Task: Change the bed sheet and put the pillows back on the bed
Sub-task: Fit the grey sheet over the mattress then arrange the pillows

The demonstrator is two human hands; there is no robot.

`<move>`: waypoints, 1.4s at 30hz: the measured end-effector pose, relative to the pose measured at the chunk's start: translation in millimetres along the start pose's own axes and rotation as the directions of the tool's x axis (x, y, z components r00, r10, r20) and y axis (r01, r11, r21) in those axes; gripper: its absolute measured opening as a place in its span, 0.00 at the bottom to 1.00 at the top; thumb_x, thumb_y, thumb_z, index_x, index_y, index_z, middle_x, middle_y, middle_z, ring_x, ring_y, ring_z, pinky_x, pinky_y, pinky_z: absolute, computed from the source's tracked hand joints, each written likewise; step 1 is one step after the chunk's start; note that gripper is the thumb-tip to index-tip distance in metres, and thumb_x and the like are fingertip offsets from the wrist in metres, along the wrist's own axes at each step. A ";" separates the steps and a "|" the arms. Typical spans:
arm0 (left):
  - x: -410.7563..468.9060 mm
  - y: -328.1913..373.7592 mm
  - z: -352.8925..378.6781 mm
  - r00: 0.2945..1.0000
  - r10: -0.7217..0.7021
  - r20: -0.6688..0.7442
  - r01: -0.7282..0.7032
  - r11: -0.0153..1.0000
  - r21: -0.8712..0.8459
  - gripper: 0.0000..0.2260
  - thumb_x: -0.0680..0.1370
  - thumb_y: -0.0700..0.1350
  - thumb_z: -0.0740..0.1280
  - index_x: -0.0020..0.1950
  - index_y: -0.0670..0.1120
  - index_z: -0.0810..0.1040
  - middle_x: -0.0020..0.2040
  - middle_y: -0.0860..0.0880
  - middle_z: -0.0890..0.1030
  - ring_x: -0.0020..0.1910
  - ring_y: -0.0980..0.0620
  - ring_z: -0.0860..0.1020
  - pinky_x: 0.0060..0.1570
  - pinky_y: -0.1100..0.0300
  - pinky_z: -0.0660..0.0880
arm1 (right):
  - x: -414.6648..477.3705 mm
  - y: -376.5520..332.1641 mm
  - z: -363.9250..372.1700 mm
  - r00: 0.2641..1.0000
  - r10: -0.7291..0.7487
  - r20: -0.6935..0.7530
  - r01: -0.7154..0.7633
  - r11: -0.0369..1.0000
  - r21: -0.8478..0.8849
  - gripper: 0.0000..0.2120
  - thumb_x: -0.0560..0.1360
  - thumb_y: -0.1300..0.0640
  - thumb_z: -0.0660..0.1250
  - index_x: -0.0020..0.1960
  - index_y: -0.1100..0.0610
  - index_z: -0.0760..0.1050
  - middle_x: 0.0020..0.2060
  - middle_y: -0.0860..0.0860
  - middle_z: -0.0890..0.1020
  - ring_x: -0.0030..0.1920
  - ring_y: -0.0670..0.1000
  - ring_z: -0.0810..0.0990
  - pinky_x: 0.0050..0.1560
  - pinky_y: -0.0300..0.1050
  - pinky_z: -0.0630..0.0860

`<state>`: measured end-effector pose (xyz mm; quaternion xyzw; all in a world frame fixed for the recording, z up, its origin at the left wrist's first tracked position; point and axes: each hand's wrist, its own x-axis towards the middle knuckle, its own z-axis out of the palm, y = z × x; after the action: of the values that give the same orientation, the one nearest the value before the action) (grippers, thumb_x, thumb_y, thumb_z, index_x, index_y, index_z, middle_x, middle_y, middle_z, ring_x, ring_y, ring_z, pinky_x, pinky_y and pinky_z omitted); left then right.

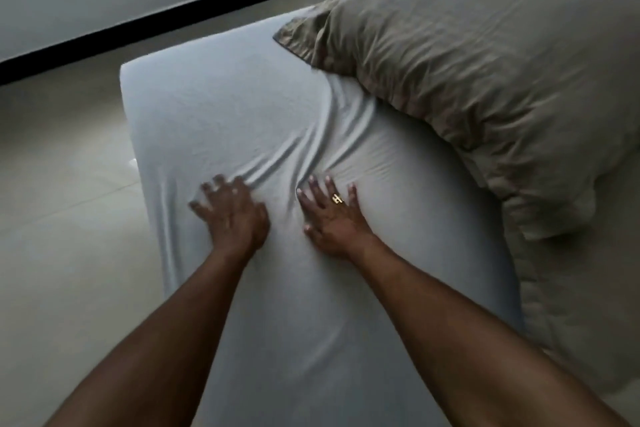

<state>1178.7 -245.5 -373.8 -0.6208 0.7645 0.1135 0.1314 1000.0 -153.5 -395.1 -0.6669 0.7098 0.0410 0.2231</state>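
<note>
Head view: the left hand (230, 215) and right hand (329, 215) press flat, fingers spread, on the pale grey fitted bed sheet (214, 107) — its wrinkles run toward one o'clock, where the beige crumpled pillow (485, 62) lies — nearer the right hand.

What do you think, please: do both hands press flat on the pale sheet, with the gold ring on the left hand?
Not quite: the gold ring is on the right hand, not the left hand. Both press flat on the pale sheet, as the head view shows.
</note>
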 end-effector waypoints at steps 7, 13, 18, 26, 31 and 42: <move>66.5 21.1 -22.5 0.726 0.668 0.161 -0.686 0.719 0.112 0.32 0.78 0.64 0.39 0.82 0.59 0.48 0.83 0.50 0.46 0.82 0.46 0.43 0.77 0.36 0.46 | 21.7 105.1 -34.7 0.839 0.477 -0.262 -0.406 0.869 0.283 0.35 0.78 0.46 0.59 0.82 0.57 0.56 0.81 0.57 0.58 0.81 0.58 0.55 0.80 0.56 0.52; 232.9 -101.6 -62.0 0.989 0.072 -0.131 -0.072 0.997 0.004 0.31 0.81 0.67 0.46 0.82 0.60 0.43 0.83 0.51 0.43 0.80 0.35 0.41 0.71 0.26 0.40 | 125.3 60.6 -31.3 0.397 0.846 -0.357 -0.752 0.522 0.401 0.31 0.81 0.45 0.56 0.82 0.50 0.57 0.81 0.58 0.54 0.80 0.66 0.51 0.76 0.72 0.47; 293.6 -92.1 -96.4 0.941 0.161 -0.297 -0.167 0.986 0.005 0.29 0.82 0.56 0.56 0.80 0.43 0.61 0.80 0.34 0.55 0.79 0.28 0.49 0.72 0.26 0.42 | 236.9 -91.7 -35.8 0.819 0.365 -0.442 -0.356 0.928 0.105 0.28 0.82 0.41 0.51 0.82 0.43 0.54 0.82 0.50 0.53 0.81 0.62 0.50 0.75 0.73 0.46; 379.6 -159.1 -113.4 0.887 0.442 -0.134 -0.425 0.895 0.139 0.30 0.81 0.70 0.44 0.81 0.64 0.48 0.83 0.48 0.49 0.81 0.38 0.47 0.72 0.28 0.44 | 246.9 9.6 -78.0 0.534 0.759 -0.373 -0.664 0.650 0.370 0.29 0.81 0.45 0.58 0.80 0.50 0.60 0.80 0.56 0.60 0.80 0.61 0.58 0.78 0.62 0.54; 370.1 -124.0 -126.1 0.932 0.268 -0.246 -0.264 0.963 0.049 0.29 0.80 0.57 0.55 0.74 0.40 0.68 0.78 0.30 0.58 0.78 0.29 0.51 0.71 0.24 0.47 | 349.2 -73.1 -103.4 0.518 0.792 -0.323 -0.702 0.609 0.369 0.33 0.80 0.39 0.53 0.82 0.48 0.55 0.82 0.51 0.55 0.81 0.62 0.51 0.77 0.68 0.47; 354.9 -166.2 -102.5 0.960 0.230 -0.157 -0.248 0.963 -0.104 0.34 0.80 0.70 0.51 0.81 0.60 0.46 0.83 0.48 0.47 0.81 0.36 0.45 0.68 0.24 0.52 | 317.1 -51.0 -91.7 0.661 0.624 -0.417 -0.588 0.776 0.229 0.31 0.82 0.42 0.51 0.82 0.48 0.55 0.82 0.53 0.54 0.81 0.60 0.52 0.79 0.62 0.49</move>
<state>1266.2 -640.1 -400.5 -0.5372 0.8330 0.1305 0.0229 1021.7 -485.9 -418.4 -0.3726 0.9239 -0.0767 0.0420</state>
